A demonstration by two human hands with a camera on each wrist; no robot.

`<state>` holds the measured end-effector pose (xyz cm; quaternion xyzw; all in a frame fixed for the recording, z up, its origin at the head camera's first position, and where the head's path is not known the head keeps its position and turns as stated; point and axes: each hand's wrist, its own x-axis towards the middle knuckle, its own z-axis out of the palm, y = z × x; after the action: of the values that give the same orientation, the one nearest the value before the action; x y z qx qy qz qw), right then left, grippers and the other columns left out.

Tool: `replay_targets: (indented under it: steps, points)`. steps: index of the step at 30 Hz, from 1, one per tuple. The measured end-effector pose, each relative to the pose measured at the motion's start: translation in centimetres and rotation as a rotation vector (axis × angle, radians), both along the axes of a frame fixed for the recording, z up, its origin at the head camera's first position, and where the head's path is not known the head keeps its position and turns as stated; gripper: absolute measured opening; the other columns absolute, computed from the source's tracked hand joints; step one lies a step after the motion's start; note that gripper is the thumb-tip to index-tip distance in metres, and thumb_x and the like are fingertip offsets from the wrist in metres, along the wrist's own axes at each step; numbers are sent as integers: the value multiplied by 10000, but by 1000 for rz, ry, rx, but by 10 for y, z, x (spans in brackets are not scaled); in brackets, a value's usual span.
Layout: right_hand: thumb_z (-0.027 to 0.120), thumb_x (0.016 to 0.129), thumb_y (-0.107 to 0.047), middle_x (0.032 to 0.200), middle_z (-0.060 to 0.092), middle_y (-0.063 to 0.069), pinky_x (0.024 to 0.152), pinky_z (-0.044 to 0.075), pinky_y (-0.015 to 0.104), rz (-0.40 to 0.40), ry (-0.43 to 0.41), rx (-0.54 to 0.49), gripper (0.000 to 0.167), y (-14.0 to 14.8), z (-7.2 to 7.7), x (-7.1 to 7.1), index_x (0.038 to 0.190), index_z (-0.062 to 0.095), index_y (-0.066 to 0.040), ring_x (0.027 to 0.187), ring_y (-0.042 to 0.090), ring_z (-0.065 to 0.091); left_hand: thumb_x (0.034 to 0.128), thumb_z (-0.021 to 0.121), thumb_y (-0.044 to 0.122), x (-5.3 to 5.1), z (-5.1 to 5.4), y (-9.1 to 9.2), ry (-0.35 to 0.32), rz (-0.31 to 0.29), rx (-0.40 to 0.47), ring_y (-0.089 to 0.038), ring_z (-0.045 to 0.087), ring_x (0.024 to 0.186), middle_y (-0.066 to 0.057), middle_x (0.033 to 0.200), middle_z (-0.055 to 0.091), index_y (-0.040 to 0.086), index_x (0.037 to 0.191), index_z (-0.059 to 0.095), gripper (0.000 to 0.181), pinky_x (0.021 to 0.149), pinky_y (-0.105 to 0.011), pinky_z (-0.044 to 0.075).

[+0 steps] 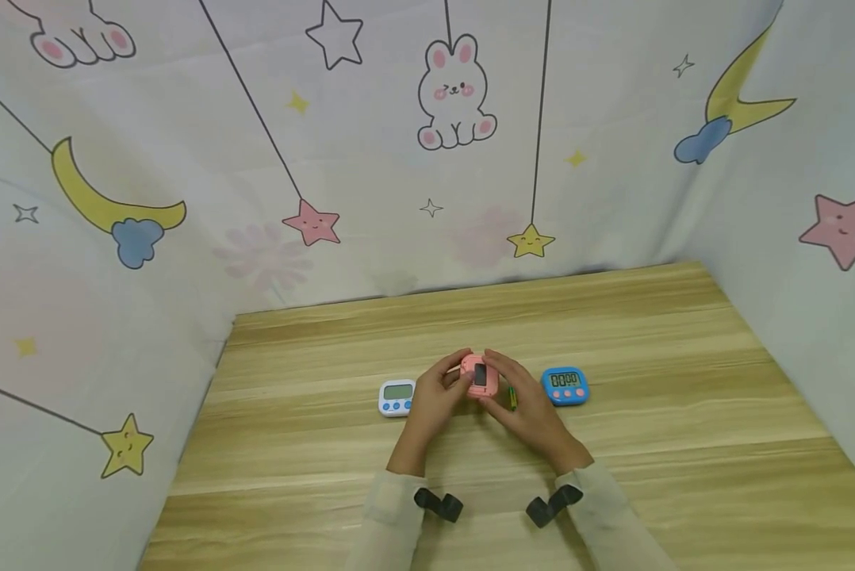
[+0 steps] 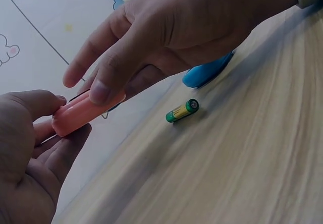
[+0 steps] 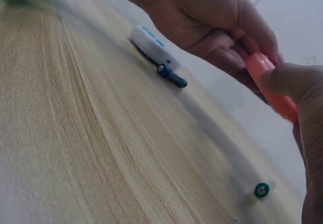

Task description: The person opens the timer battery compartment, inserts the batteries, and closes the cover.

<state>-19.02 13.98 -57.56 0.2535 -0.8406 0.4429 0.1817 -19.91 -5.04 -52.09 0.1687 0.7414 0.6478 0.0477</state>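
Note:
Both hands hold a pink timer (image 1: 490,384) just above the table, a dark rectangular patch on its upward face. My left hand (image 1: 431,404) grips its left side between thumb and fingers. On the opposite side, my right hand (image 1: 534,412) pinches it, thumb at the near edge and fingers at the far edge. The left wrist view shows the pink timer's edge (image 2: 81,115) between the two hands. Lying on the table by the right hand is a green and yellow battery (image 2: 182,111). A dark blue battery (image 3: 171,76) lies beside the white timer (image 3: 151,46).
The white timer (image 1: 397,391) rests left of the hands, partly covered by the left one. To the right sits a blue timer (image 1: 565,386) with digits on its screen. A patterned cloth (image 1: 370,159) encloses the wooden table (image 1: 313,492) at the back and sides.

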Motion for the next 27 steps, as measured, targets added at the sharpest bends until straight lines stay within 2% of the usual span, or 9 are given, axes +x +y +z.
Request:
replay_targets:
  steps: [3, 9, 13, 18, 23, 27]
  points:
    - [749, 879, -207, 1477, 436, 43, 1088, 369, 434, -16, -8, -8, 661, 0, -1, 0, 1454, 445, -88, 1362, 220, 392, 959, 621, 79, -3, -7, -1, -47, -8, 51, -286, 573, 1200, -156, 1374, 537, -10, 1386, 509, 450, 861, -258, 536]
    - [672, 935, -143, 1412, 471, 46, 1042, 426, 350, -7, -13, -99, 518, 2, -2, -1, 1416, 483, -107, 1310, 236, 435, 951, 623, 52, -6, -12, 0, -95, -17, 117, -272, 565, 1212, -161, 1356, 547, -16, 1357, 527, 423, 870, -257, 532]
    - [646, 946, -102, 1375, 488, 71, 1025, 443, 353, -19, -15, -132, 485, 1, -2, -1, 1404, 488, -96, 1274, 250, 466, 948, 621, 41, -6, -13, 0, -98, -26, 141, -289, 550, 1228, -169, 1357, 538, -23, 1348, 523, 417, 890, -269, 524]
    - [624, 964, -120, 1366, 483, 73, 1020, 446, 384, -24, -52, -182, 444, 1, 0, -1, 1387, 494, -85, 1269, 248, 468, 947, 629, 48, -6, -13, -1, -78, -36, 164, -309, 546, 1229, -187, 1361, 521, -36, 1350, 508, 429, 897, -283, 525]
    - [599, 984, -165, 1320, 519, 75, 971, 488, 374, -44, -68, -149, 452, 1, -1, 0, 1412, 469, -102, 1225, 248, 511, 946, 621, 24, -6, -12, -2, -55, -42, 202, -308, 559, 1212, -202, 1352, 518, -48, 1348, 501, 426, 884, -282, 532]
    - [602, 985, -215, 1191, 596, 58, 888, 540, 365, -80, -99, -126, 477, 1, -2, 0, 1431, 450, -139, 1096, 201, 590, 948, 609, 6, -6, -13, -2, -50, -58, 230, -296, 554, 1219, -207, 1363, 503, -56, 1349, 490, 423, 897, -281, 525]
